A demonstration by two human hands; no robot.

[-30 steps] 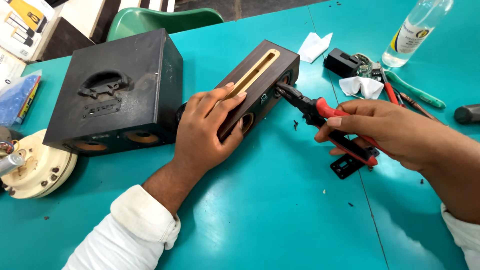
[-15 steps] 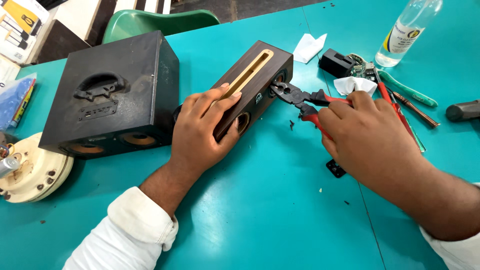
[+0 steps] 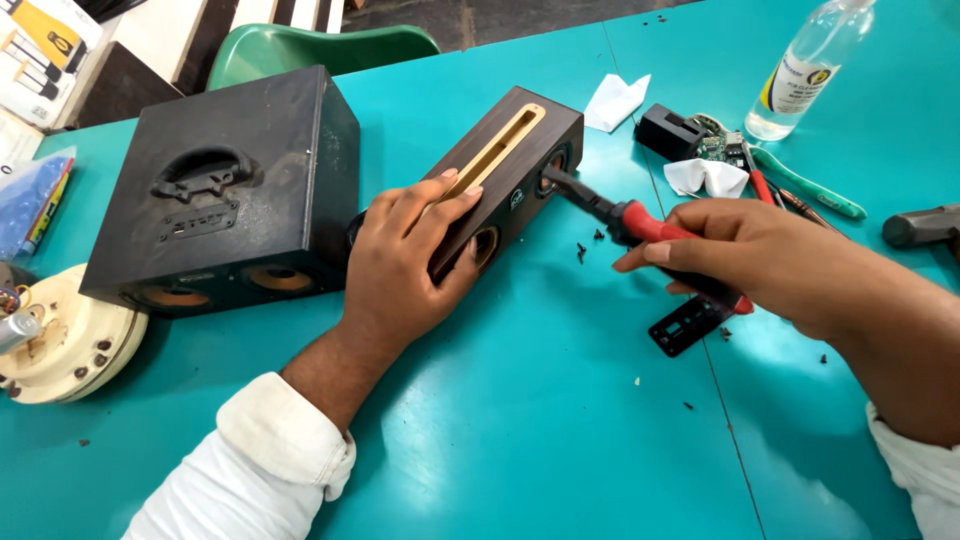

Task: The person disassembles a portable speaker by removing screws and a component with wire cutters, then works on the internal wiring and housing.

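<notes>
My left hand (image 3: 405, 265) presses down on a long dark wooden speaker box (image 3: 520, 140) with a tan slot on top, lying on the teal table (image 3: 520, 430). My right hand (image 3: 760, 255) grips red-handled pliers (image 3: 625, 218). Their black jaws reach the round opening at the far end of the speaker's front face. Small dark screws (image 3: 582, 250) lie scattered on the table just below the pliers.
A larger black speaker box (image 3: 225, 190) stands to the left. A cream round part (image 3: 60, 345) sits at the left edge. A black plate (image 3: 690, 325) lies under my right hand. At the back right are a clear bottle (image 3: 805, 70), tissues (image 3: 705, 177), a circuit board and hand tools.
My right hand has drawn back to the right, and the pliers now point left with their jaws at the speaker's front opening. My left hand stays on the speaker.
</notes>
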